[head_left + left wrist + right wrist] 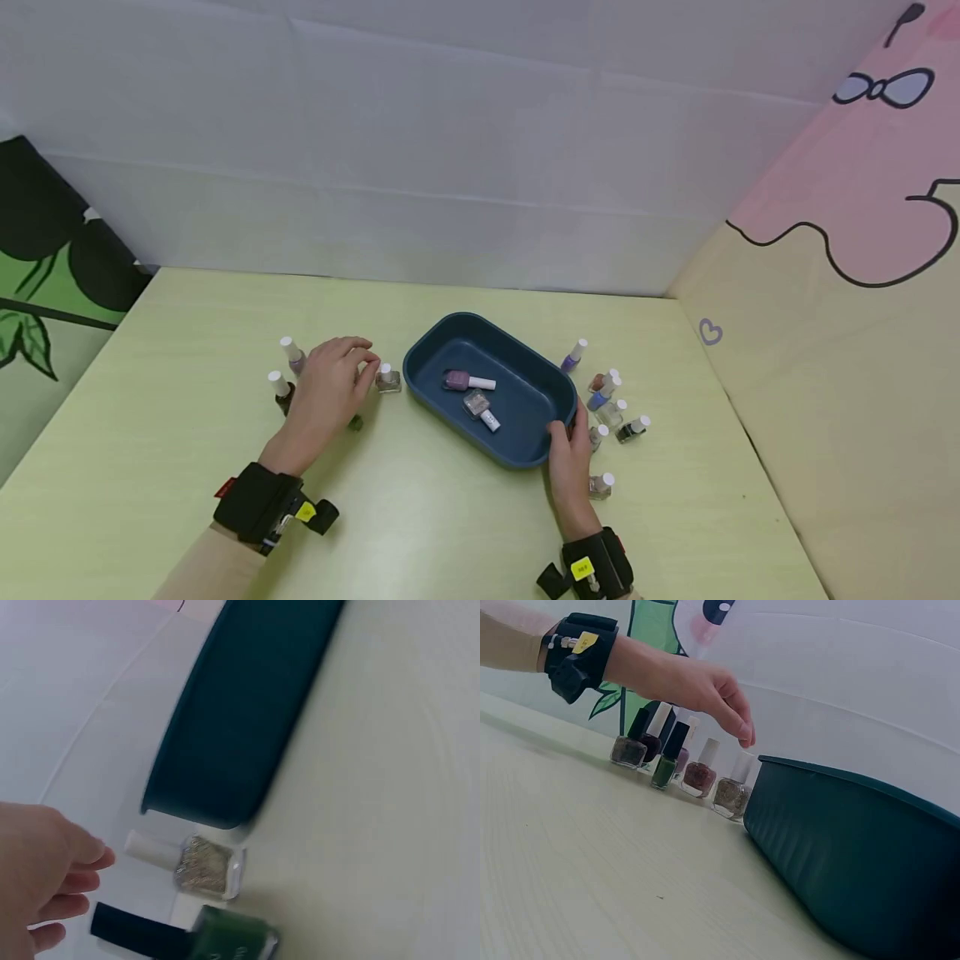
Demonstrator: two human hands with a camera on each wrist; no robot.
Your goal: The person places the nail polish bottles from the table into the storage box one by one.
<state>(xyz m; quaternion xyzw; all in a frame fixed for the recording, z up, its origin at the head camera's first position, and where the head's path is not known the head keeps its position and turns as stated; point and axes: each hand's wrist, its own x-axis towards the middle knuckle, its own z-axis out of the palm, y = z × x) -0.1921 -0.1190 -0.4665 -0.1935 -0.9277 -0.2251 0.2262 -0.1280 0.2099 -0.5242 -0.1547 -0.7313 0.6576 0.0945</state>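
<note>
My left hand (330,387) hovers beside a glitter nail polish bottle (388,382), fingertips just above its white cap (742,766) and holding nothing. In the left wrist view a small gap shows between the fingers and that cap. A green nail polish bottle (232,934) with a black cap stands near it. My right hand (570,467) grips the near right end of a dark blue plastic tray (517,371), thumb over the rim. Inside the tray lie a purple nail polish bottle (456,380) and a clear glittery one (477,404), both on their sides.
Several more nail polish bottles stand around the left hand, among them a reddish one (700,776) and a dark one (628,751). Right of the tray is another group, including a blue bottle (600,398) and a black one (632,429). A white curtain (420,167) hangs behind the table.
</note>
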